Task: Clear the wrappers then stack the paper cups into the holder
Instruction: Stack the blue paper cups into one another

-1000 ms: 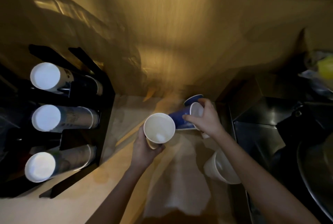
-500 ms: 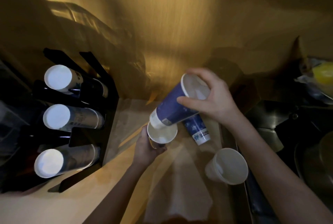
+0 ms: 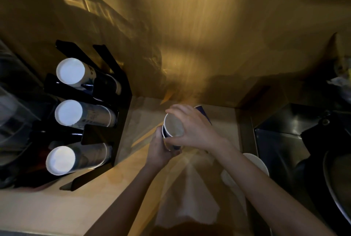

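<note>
A blue paper cup (image 3: pixel 173 128) sits nested in a second cup at the middle of the wooden counter (image 3: pixel 57 211). My left hand (image 3: pixel 159 151) grips the lower cup from below. My right hand (image 3: pixel 191 127) wraps over the rim of the upper cup. Another blue cup (image 3: pixel 204 113) stands just behind my right hand, mostly hidden. A white cup (image 3: pixel 255 163) lies beside my right forearm. The black cup holder (image 3: pixel 121 91) at the left carries three rows of stacked cups (image 3: pixel 70 71). A clear plastic wrapper (image 3: pixel 188 199) lies on the counter under my arms.
A wooden wall (image 3: pixel 190 27) rises behind the counter. A dark metal sink area (image 3: pixel 288 140) fills the right side, with a round basin edge (image 3: pixel 334 188) at the far right. Yellowish items (image 3: pixel 343 76) sit at the upper right.
My right hand has brought the blue cup down from its tilt and pushed it into the cup held by my left hand. The view shifted slightly.
</note>
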A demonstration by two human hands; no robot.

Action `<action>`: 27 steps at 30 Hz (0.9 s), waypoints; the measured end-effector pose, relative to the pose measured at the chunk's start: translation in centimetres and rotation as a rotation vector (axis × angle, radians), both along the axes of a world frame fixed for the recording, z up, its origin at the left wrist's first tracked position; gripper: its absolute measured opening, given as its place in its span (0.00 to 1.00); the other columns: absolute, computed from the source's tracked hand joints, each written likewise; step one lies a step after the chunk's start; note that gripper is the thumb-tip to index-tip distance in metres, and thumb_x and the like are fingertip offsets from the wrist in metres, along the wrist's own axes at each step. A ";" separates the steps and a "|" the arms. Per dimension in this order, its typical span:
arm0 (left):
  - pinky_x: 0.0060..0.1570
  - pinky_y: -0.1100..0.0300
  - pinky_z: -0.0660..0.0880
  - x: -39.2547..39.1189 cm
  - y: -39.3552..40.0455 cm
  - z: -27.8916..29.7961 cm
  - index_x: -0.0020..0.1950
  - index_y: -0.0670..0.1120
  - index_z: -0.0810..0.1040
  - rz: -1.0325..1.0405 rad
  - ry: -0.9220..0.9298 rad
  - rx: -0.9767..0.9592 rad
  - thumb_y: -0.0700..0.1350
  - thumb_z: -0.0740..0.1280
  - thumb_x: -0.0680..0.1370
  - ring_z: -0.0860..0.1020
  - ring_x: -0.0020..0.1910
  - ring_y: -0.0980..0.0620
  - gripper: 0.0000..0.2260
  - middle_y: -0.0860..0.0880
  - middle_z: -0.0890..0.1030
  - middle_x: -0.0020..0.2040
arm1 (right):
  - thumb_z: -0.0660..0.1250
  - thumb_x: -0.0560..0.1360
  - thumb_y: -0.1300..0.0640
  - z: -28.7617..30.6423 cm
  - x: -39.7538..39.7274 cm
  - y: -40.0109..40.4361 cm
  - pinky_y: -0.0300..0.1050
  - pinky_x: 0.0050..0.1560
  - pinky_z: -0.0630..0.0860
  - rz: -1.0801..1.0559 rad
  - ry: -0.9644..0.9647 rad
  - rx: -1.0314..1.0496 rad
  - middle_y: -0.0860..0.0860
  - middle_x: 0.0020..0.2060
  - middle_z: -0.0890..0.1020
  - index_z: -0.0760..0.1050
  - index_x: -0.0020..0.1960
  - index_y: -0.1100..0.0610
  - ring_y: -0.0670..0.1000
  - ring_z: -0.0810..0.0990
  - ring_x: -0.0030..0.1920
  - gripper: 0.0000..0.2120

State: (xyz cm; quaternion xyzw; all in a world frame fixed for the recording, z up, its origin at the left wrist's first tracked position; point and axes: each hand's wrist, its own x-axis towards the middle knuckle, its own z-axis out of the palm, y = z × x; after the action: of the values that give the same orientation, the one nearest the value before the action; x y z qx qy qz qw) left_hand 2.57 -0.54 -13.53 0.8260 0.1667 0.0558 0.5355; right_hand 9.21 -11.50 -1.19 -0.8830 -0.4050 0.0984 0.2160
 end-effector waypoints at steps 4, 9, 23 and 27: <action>0.45 0.59 0.76 0.0 0.0 -0.1 0.62 0.44 0.66 0.003 -0.021 0.001 0.40 0.80 0.58 0.76 0.50 0.49 0.37 0.48 0.75 0.54 | 0.73 0.65 0.45 -2.3 -0.2 0.6 0.48 0.67 0.62 0.001 0.026 -0.051 0.52 0.68 0.69 0.65 0.67 0.54 0.52 0.64 0.68 0.35; 0.45 0.67 0.72 -0.1 0.1 0.1 0.62 0.42 0.66 -0.019 -0.048 0.000 0.42 0.80 0.58 0.74 0.51 0.51 0.37 0.49 0.73 0.54 | 0.71 0.67 0.44 -4.5 -0.5 0.5 0.49 0.69 0.60 -0.070 0.008 0.059 0.52 0.67 0.70 0.66 0.66 0.54 0.53 0.65 0.69 0.32; 0.49 0.59 0.70 -0.1 0.2 0.0 0.64 0.44 0.64 0.010 0.004 0.038 0.40 0.80 0.57 0.70 0.55 0.54 0.40 0.53 0.70 0.56 | 0.72 0.66 0.46 -9.8 7.1 -2.3 0.54 0.65 0.65 -0.800 0.324 -0.054 0.63 0.63 0.72 0.64 0.65 0.63 0.63 0.68 0.65 0.35; 0.49 0.58 0.71 -0.1 0.1 0.0 0.64 0.43 0.65 0.013 -0.005 0.046 0.39 0.80 0.58 0.71 0.55 0.53 0.39 0.52 0.71 0.56 | 0.75 0.63 0.48 -11.8 6.6 -2.7 0.56 0.63 0.69 -0.872 0.452 -0.097 0.63 0.64 0.72 0.62 0.64 0.63 0.64 0.69 0.64 0.38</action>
State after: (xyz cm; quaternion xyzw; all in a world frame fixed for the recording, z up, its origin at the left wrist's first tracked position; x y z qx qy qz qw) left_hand 2.50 -0.42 -13.52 0.8369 0.1697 0.0652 0.5163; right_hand 15.84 -14.23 -12.95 -0.9359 0.0641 0.2065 0.2782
